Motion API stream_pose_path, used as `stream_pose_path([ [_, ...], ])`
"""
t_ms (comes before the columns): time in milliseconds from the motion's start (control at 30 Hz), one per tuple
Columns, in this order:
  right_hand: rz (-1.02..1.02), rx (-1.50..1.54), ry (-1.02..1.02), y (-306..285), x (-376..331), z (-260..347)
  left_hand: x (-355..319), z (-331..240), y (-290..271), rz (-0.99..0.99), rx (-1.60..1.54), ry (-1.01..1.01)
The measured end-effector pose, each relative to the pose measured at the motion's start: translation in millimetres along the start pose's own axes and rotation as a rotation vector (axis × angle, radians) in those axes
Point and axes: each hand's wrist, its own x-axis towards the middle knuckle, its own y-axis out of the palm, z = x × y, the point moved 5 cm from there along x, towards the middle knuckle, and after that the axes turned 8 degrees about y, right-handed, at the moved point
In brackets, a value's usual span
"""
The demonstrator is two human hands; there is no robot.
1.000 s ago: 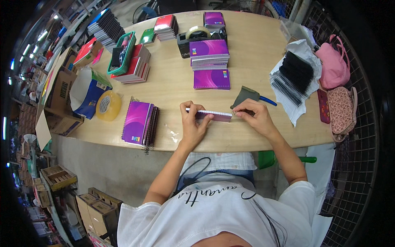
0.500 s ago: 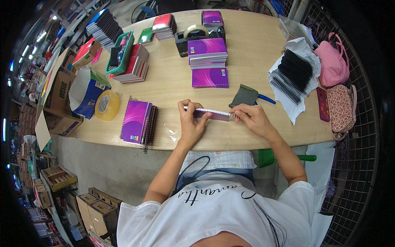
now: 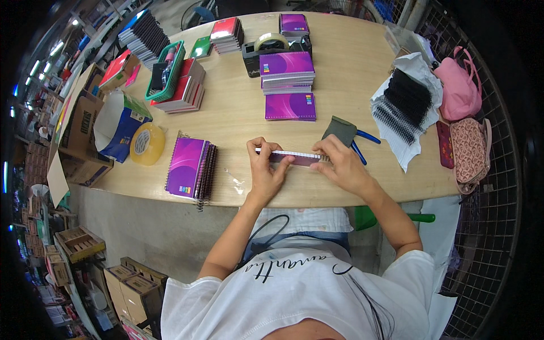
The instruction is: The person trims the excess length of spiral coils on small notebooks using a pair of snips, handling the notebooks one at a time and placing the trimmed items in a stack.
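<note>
Left hand (image 3: 266,170) holds the notebook (image 3: 300,161) in a narrow pinch, thumb on the cover, fingers round its left end; right hand (image 3: 345,167) pinches a dark coil (image 3: 324,158) at the notebook's right end. Neither grip is free.

Datum: tape dispenser (image 3: 251,63). Largest down, we have:
- Tabletop (image 3: 340,62): under the dispenser.
- White paper sheet (image 3: 407,156) carrying loose black coils (image 3: 411,99): well right of it, nearer us.
- Coil-bound stack (image 3: 190,167): left of it, nearer us.
- Blue-handled tool (image 3: 341,128): right of it, nearer us.
- Notebook: nearer us, slightly right, well apart from it. Can't tell if the lower edge touches the tabletop. Long axis left-right, right end slightly nearer us; white ticked edge faces up. Our read: light, stiffish block, smooth slippery cover, pages may fan. We'd hold both flat faces, clear of the ticked edge.
- Held coil: probably springy, easily bent; we'd pinch lightly, close to the notebook. Can't tell how far it's threaded.
</note>
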Motion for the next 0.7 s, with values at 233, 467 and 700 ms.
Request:
stream_pose_path([
  [233, -0.187, -0.621, -0.198, -25.9, 19.1, -21.7, 0.6, -6.5, -3.4, 0.004, 0.012, 0.011],
  [467, 0.347, 0.359, 0.079, -34.0, 36.8, -37.3, 6.6, -3.3, -3.4, 0.026, 0.025, -0.011],
  [700, 0.433, 0.067, -0.004, -7.6, 30.2, -28.2, 5.9, -1.0, 0.1, 0.071, -0.026, -0.074],
])
